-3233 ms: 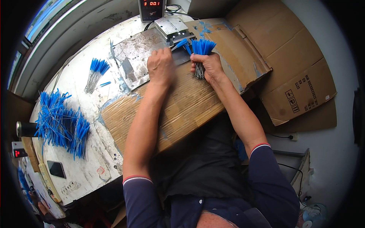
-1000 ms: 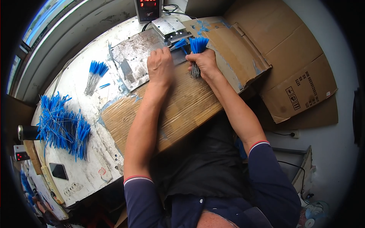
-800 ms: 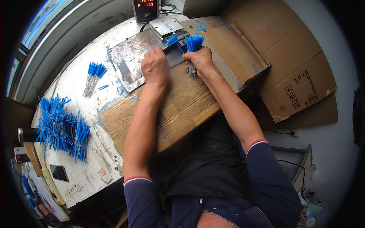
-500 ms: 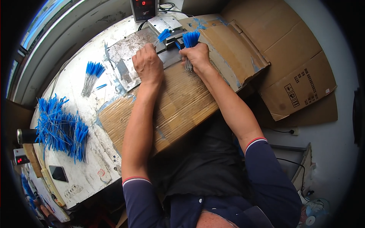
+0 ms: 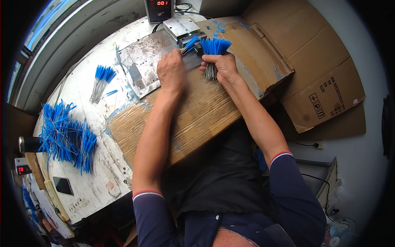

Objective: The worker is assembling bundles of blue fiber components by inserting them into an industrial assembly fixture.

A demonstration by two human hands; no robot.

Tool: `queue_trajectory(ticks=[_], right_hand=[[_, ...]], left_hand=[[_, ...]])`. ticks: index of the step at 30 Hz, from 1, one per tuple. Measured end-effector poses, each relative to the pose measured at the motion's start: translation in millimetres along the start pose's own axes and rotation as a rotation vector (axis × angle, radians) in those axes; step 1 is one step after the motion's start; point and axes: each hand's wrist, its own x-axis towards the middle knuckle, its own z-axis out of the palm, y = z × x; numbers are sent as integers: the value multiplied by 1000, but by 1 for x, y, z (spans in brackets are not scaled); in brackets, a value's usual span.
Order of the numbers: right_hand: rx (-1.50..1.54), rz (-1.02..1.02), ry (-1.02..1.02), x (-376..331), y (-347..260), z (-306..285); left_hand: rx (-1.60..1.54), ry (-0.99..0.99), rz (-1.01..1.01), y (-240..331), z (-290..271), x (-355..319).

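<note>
My right hand [image 5: 225,67] is closed around an upright bundle of thin metal wires with blue sleeved ends [image 5: 216,46]. The blue ends fan out above the fist and the bare wires hang below it. Just left of it, my left hand [image 5: 171,73] is pinched on a smaller cluster of blue-tipped wires [image 5: 191,43], tilted toward the bundle. Its fingertips are mostly hidden behind the hand, which is slightly blurred. Both hands are in front of a metal fixture block [image 5: 181,28] on a metal plate [image 5: 145,57].
A large pile of blue-tipped wires [image 5: 66,136] and a smaller bunch [image 5: 102,82] lie on the white worktable [image 5: 98,185]. A phone [image 5: 63,186] lies near the table's left edge. Behind the fixture stands a display box [image 5: 159,10]. Flattened cardboard [image 5: 193,115] lies beneath my forearms.
Both hands have shifted right, the left one more. The small cluster in the left hand has come closer to the right-hand bundle. The display box's red reading has changed.
</note>
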Motion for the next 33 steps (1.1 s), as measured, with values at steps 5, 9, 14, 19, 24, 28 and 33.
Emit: queue_trajectory(ticks=[5,9,14,19,24,28,33], right_hand=[[33,-2,6,-5,0,-1],[8,62,-9,-11,-9,2],[-5,63,2,-14,-8,2],[-140,21,-15,-12,-1,3],[-100,-32,-26,-10,5,3],[-79,-86,-92,-6,9,0],[-129,-82,14,-8,9,11]], left_hand=[[49,-15,35,3,-1,-1],[119,-50,103,1,-1,-2],[168,-97,49,1,1,-1],[143,-67,-30,-2,2,-2],[-26,-4,-320,1,-6,4],[-51,49,-305,-1,-4,4],[-292,92,-238,12,3,3]])
